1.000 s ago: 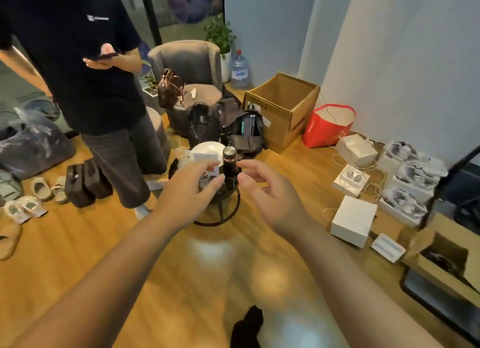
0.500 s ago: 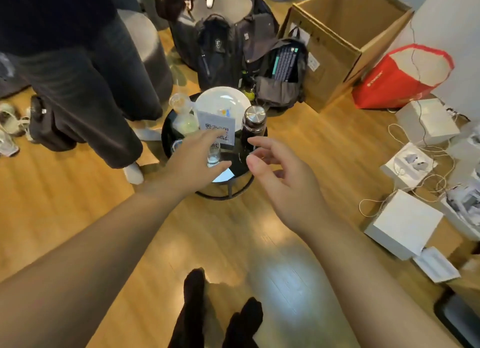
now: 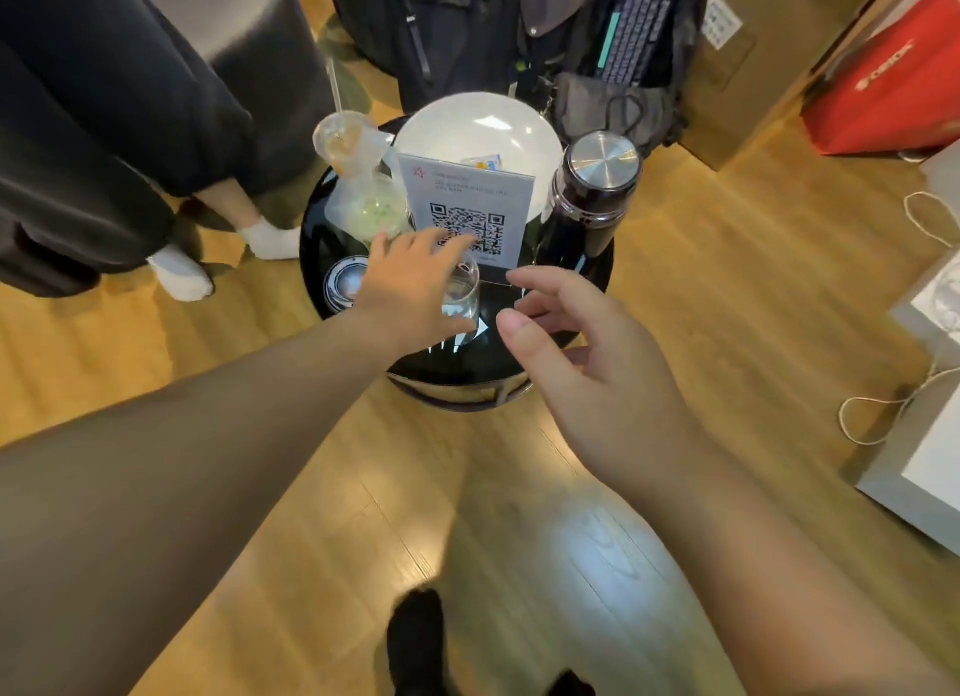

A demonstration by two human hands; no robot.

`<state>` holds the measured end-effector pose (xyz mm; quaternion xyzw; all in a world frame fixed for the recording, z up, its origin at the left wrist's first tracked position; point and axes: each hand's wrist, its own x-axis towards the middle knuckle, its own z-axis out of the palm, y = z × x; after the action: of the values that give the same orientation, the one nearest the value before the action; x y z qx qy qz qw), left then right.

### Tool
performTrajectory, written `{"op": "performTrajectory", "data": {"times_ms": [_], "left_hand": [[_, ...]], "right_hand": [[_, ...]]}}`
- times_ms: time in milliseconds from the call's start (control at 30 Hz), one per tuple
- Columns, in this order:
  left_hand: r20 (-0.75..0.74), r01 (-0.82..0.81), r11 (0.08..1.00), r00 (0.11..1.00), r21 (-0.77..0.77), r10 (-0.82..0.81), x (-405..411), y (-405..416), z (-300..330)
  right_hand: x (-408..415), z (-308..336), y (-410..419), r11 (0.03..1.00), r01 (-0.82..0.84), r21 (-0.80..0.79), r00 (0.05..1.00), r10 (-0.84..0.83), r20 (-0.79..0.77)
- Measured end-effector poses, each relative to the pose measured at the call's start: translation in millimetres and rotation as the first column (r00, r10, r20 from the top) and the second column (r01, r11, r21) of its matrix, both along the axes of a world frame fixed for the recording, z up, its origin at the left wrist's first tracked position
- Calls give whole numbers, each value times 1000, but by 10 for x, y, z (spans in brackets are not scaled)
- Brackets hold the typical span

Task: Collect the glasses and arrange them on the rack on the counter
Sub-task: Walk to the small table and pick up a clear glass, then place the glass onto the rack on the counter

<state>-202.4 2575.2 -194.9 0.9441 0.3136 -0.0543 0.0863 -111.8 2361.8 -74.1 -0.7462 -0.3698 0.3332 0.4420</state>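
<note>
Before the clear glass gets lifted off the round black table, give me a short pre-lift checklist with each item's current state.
1. Left hand wrapped around the clear glass: ok, fingers curl over its rim and side, though full closure is hidden.
2. Right hand free: ok, open and holding nothing.
3. Glass empty: cannot tell, the lower part looks like it may hold clear liquid.
4. Path upward clear: not ok, the QR code sign stands right behind the glass and the dark flask is close.
5. Second glass on the round black table untouched: ok.
6. Rack in view: not ok, none visible.
</note>
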Motion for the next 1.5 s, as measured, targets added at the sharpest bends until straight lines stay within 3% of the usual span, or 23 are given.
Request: {"op": "performTrajectory", "data": {"times_ms": [500,833,1000,1133,1233,1367,1500], "left_hand": [[-196,132,991,973,16,-126,236,256,-267],[-179,150,989,972,-11,-149,274,303,-280],[-74,148,989,986,1,-148,284,236,-23],[87,168,986,982,17,-168,370,-32,602],[169,206,978,963,26,-208,548,-388,1319],[207,283,958,936,44,-286,809,-906,2370],[232,348,934,905,76,-356,991,-1439,3379]], "right_hand": [[-91,-245,268,998,37,-59,996,-42,-83],[-68,-328,238,998,47,-39,996,-50,-78],[16,-299,122,995,90,-42,991,-94,-97],[123,-159,18,978,208,-14,969,-208,-136],[296,71,-79,915,402,-25,882,-394,-258],[637,697,-253,745,654,-133,650,-643,-406],[855,1524,-598,698,688,-201,403,-598,-693]]}}
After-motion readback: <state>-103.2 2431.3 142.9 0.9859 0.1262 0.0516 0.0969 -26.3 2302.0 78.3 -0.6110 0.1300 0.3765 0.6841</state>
